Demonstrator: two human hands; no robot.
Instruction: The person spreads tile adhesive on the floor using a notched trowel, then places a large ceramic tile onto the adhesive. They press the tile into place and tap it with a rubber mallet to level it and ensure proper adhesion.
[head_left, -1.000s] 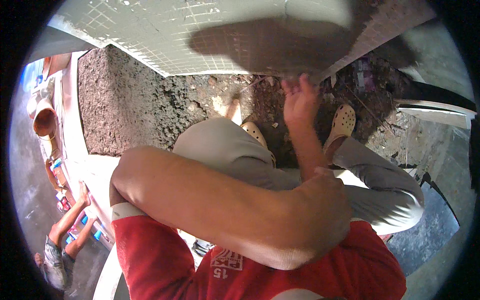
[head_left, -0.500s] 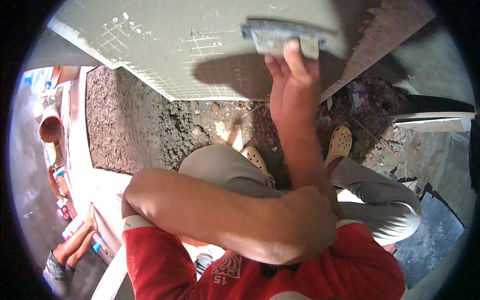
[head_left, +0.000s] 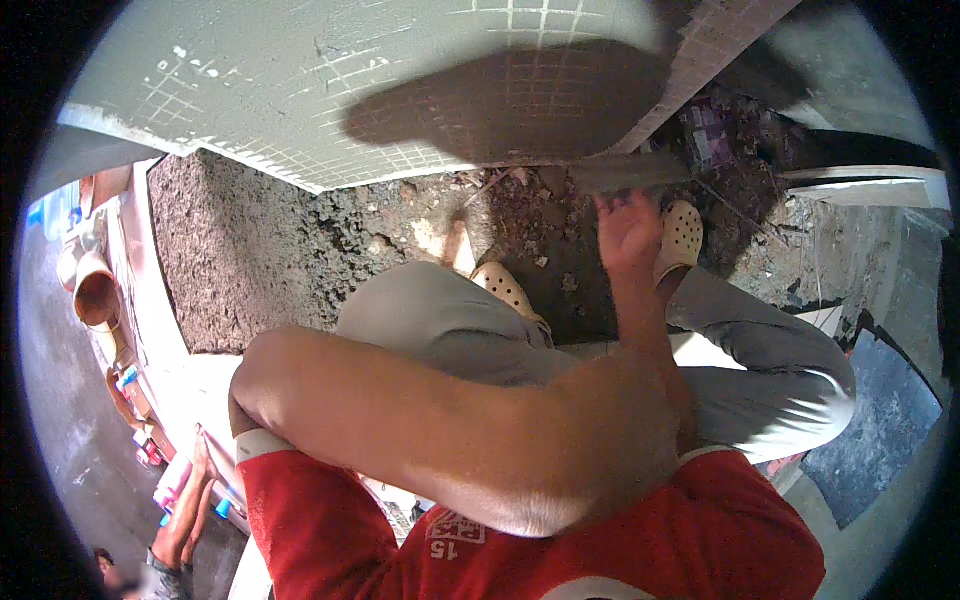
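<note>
My right hand [head_left: 628, 235] is low in front of a panel [head_left: 270, 100] coated in grey mortar. Its fingers are closed on a flat plastering trowel [head_left: 645, 173], whose wide blade is blurred and dim in the shadow at the panel's bottom edge. The palm side of the hand faces up. Grid lines show through the thin coat in several patches. My left forearm [head_left: 420, 405] lies folded across my body, over my right arm. I cannot see the left hand itself.
Rough wet mortar [head_left: 235, 260] fills an area at the left. Loose soil and rubble [head_left: 560, 255] surround my tan clogs [head_left: 684, 240]. White boards [head_left: 870, 190] lie at the right, above a dark sheet [head_left: 875, 430]. At the far left are an orange pipe [head_left: 97, 290] and another person's arm [head_left: 185, 510].
My right hand has brought the trowel down from the panel's upper face to its lower edge. The view has shifted slightly. My left arm stays folded.
</note>
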